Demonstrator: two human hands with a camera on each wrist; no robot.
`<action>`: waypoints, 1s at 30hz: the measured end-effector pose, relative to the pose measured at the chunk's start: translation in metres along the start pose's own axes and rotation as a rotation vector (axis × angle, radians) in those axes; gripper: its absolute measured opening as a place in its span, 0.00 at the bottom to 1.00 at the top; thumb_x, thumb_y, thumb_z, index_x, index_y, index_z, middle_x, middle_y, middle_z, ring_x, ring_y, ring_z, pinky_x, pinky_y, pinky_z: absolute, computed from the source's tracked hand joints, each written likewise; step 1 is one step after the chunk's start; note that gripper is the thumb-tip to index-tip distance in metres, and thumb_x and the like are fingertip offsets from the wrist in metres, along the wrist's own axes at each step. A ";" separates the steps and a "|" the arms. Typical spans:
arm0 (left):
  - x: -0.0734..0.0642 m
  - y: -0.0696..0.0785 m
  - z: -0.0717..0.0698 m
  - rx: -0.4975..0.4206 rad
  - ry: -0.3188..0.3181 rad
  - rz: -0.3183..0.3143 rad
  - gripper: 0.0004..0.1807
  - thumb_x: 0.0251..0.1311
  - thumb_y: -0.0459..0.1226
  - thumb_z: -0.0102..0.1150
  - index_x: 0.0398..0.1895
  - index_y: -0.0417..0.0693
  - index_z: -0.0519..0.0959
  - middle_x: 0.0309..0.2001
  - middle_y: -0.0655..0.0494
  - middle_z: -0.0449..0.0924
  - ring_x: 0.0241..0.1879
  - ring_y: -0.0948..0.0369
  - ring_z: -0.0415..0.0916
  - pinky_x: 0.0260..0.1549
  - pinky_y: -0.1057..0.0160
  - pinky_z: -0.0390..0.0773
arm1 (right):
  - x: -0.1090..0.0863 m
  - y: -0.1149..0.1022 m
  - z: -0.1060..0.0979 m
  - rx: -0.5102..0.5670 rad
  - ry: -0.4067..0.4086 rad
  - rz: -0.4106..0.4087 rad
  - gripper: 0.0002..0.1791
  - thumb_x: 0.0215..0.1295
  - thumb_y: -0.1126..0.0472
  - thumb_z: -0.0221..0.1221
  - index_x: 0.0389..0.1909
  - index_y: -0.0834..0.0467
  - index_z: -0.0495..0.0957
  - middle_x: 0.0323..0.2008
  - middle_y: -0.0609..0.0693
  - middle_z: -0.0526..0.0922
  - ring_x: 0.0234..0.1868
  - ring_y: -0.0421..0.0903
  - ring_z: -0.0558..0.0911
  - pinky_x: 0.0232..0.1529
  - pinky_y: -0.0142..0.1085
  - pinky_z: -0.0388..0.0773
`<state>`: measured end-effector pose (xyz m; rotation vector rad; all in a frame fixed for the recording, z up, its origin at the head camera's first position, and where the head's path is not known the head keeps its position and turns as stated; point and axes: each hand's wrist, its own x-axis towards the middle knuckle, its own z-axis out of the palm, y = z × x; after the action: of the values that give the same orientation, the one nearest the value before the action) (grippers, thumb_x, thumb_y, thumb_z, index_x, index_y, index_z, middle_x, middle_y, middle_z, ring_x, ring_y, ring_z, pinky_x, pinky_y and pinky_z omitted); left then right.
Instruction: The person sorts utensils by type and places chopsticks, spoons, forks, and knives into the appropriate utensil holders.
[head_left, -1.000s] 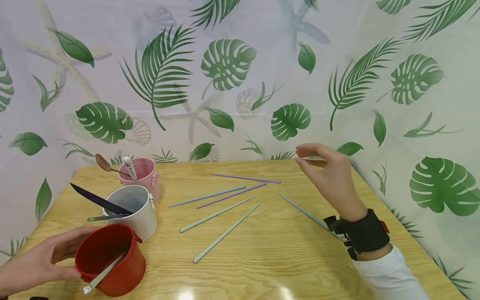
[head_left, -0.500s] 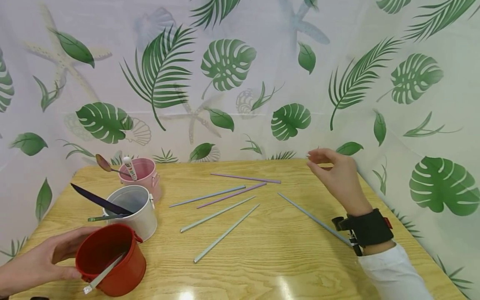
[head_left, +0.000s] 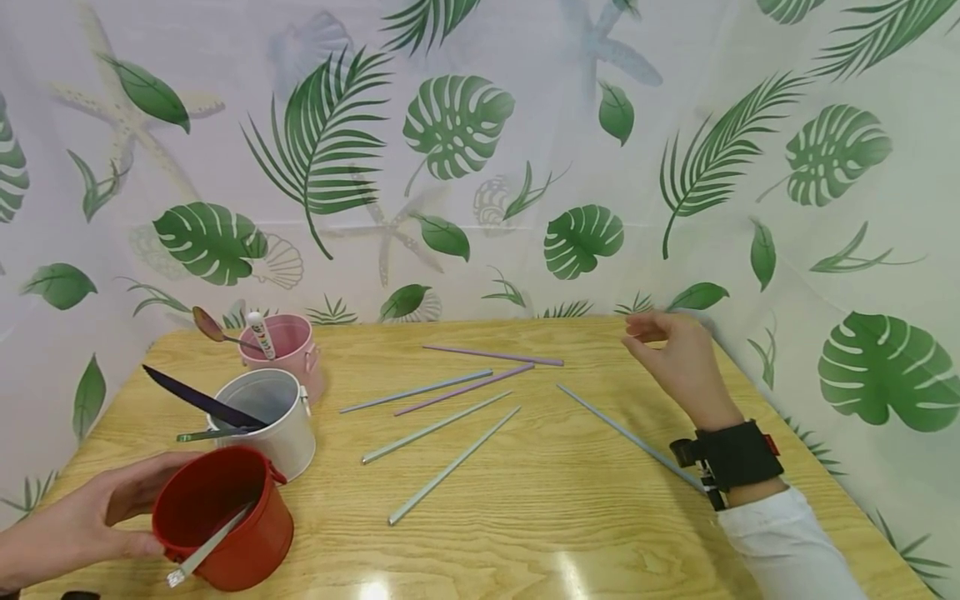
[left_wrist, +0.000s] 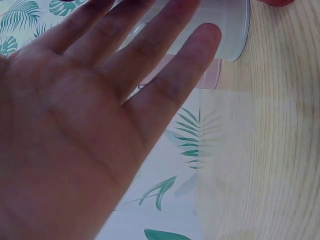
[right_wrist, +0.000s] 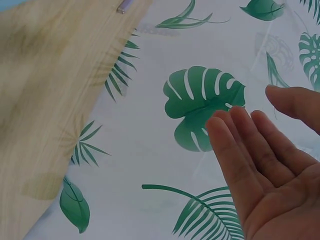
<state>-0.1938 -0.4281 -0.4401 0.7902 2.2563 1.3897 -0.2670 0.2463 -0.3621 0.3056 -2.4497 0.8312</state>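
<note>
At the lower left of the head view my left hand [head_left: 97, 521] holds a red bucket [head_left: 258, 533], its thumb at the near rim and its fingers passing behind. A silvery square-ended handle [head_left: 210, 546] leans out of that bucket. In the left wrist view the left hand's palm [left_wrist: 75, 130] faces the camera, fingers long and overlapping the white bucket [left_wrist: 235, 30]. My right hand [head_left: 678, 362] hovers over the table's far right, fingers bent toward the thumb, holding nothing. The right wrist view shows its thumb [right_wrist: 290, 100] apart from the fingers. Nearest it lies a blue chopstick [head_left: 622, 432].
Purple [head_left: 491, 356], blue [head_left: 416, 392] and pale green chopsticks [head_left: 453, 467] lie scattered mid-table. Behind the red bucket, the white bucket holds a dark-bladed knife [head_left: 198, 396] and a green handle [head_left: 213, 435]. A pink bucket [head_left: 311, 375] holds a spoon [head_left: 208, 325] and a patterned white handle [head_left: 260, 333].
My right hand has drifted to the right and slightly down in the head view, thumb and fingertips staying near each other. The left hand and red bucket stay in place.
</note>
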 end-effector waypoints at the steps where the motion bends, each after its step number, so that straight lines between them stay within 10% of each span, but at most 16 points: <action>1: 0.000 0.000 0.000 0.006 0.002 0.007 0.41 0.67 0.26 0.62 0.76 0.70 0.62 0.65 0.82 0.71 0.59 0.80 0.72 0.46 0.67 0.83 | 0.000 0.001 0.001 -0.006 0.000 -0.001 0.13 0.67 0.66 0.68 0.50 0.66 0.85 0.41 0.62 0.88 0.42 0.57 0.86 0.37 0.18 0.73; 14: 0.000 0.001 0.000 0.000 -0.001 0.011 0.41 0.67 0.25 0.62 0.75 0.72 0.62 0.64 0.82 0.71 0.59 0.79 0.72 0.47 0.68 0.83 | -0.005 0.016 0.004 -0.033 -0.108 0.094 0.17 0.70 0.62 0.65 0.53 0.68 0.83 0.42 0.63 0.87 0.43 0.60 0.86 0.42 0.46 0.81; 24: 0.000 -0.002 0.001 0.025 0.013 0.009 0.44 0.66 0.26 0.63 0.71 0.83 0.62 0.64 0.84 0.71 0.58 0.80 0.72 0.46 0.67 0.83 | -0.011 0.026 0.009 -0.046 -0.249 0.190 0.18 0.70 0.60 0.66 0.53 0.68 0.83 0.45 0.64 0.87 0.45 0.60 0.85 0.44 0.50 0.82; 30: 0.000 -0.001 0.001 -0.013 0.003 0.006 0.40 0.67 0.25 0.62 0.78 0.57 0.60 0.65 0.80 0.72 0.60 0.78 0.72 0.48 0.67 0.83 | -0.017 0.032 0.015 -0.101 -0.386 0.226 0.19 0.69 0.57 0.67 0.51 0.69 0.84 0.44 0.63 0.87 0.45 0.61 0.84 0.45 0.52 0.82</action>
<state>-0.1933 -0.4279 -0.4410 0.7920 2.2469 1.4083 -0.2706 0.2626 -0.3970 0.1645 -2.9190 0.7951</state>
